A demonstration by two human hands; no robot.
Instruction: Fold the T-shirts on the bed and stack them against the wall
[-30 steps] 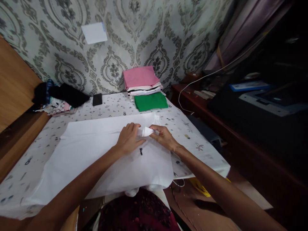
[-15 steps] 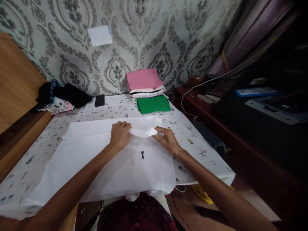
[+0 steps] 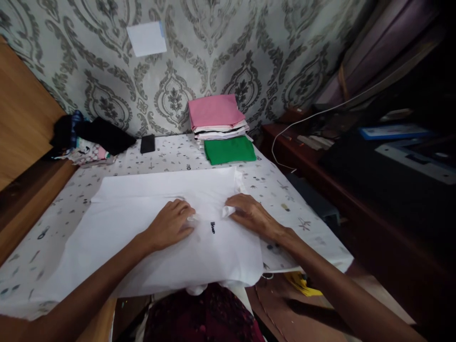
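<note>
A white shirt (image 3: 142, 228) with small black lettering lies spread over the front of the table. My left hand (image 3: 173, 222) rests on its middle, fingers bent and a small fold of fabric showing at the fingertips. Just right of the lettering, my right hand (image 3: 251, 214) pinches a raised bit of the same shirt between thumb and fingers. The fabric between my two hands is wrinkled and slightly blurred. The shirt's near edge hangs at the table's front, close to my body.
Behind the shirt stand a stack of folded clothes with a pink one (image 3: 216, 111) on top and a folded green cloth (image 3: 230, 150). A black phone-like object (image 3: 147, 143) and dark clothes (image 3: 105, 135) lie further left. A dark red desk (image 3: 320, 175) borders the right side.
Both hands have come nearer to my body, drawing the pinched fold down toward the lettering. The strip of fabric that was lifted between them now lies lower. The view has shifted slightly.
</note>
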